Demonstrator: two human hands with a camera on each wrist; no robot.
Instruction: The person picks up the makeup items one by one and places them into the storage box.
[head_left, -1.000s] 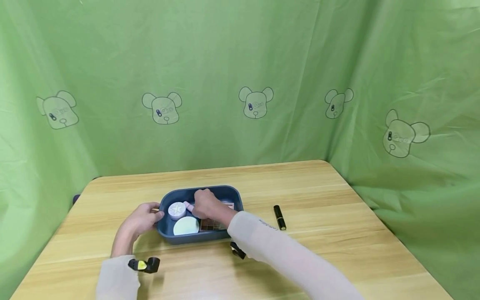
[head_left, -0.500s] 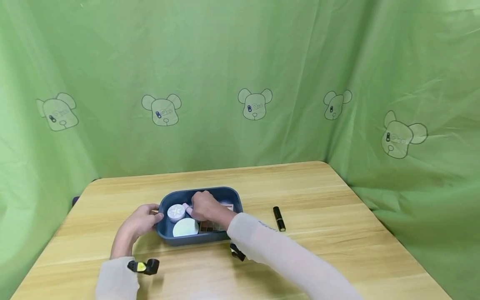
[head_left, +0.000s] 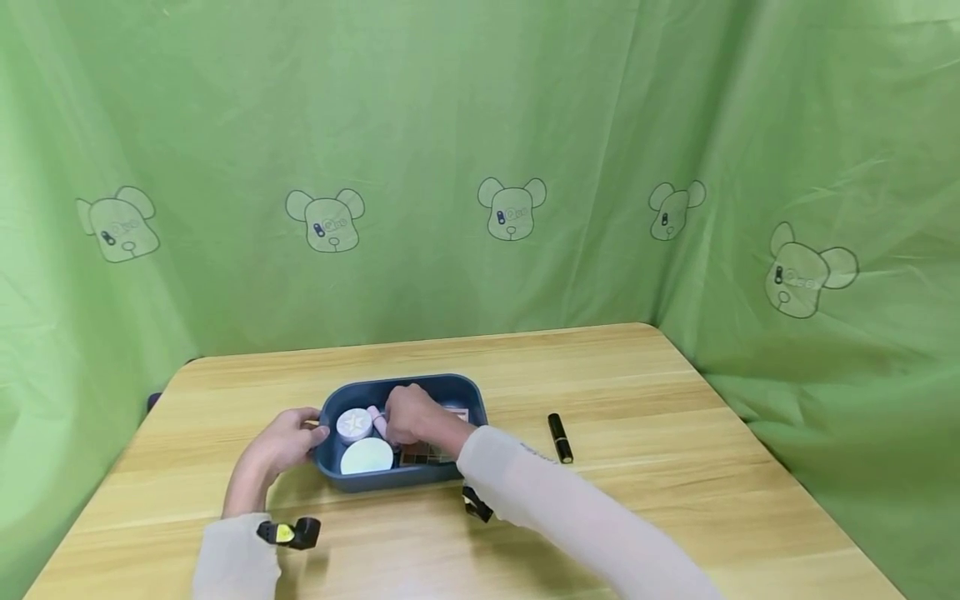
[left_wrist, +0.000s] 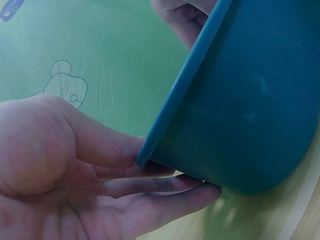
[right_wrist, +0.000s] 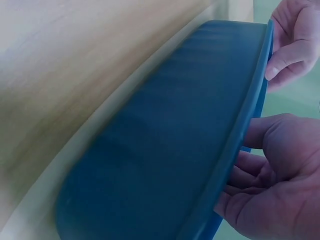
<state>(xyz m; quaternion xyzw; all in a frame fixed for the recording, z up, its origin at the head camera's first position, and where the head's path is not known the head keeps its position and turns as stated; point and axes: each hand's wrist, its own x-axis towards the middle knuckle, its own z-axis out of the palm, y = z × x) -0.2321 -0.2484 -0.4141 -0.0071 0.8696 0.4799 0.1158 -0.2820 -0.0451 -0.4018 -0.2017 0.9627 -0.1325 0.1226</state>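
Note:
A dark blue oblong tray (head_left: 390, 480) stands on the table with cosmetics in it. My left hand (head_left: 283, 440) holds its left end, thumb at the rim and fingers against the outside wall. My right hand (head_left: 414, 415) reaches down into the tray, bent over a pink tube (head_left: 378, 422); its fingertips are hidden, also behind the wall in the right wrist view. Left of the tube lies a round lidded case (head_left: 354, 425) with a star. In front is a white rounded disc (head_left: 367, 457). A brown makeup palette (head_left: 420, 454) is partly covered by the right forearm.
A black lipstick-like tube (head_left: 560, 438) with a gold band lies on the wooden table (head_left: 660, 483), right of the tray. Green curtains (head_left: 420, 275) hang behind and at both sides. Each sleeve carries a small black wrist camera (head_left: 288, 533).
The right hand has shifted slightly inside the tray. More of the pink tube shows, and it has turned a little. The white disc has slid slightly left. The left hand stays at the rim.

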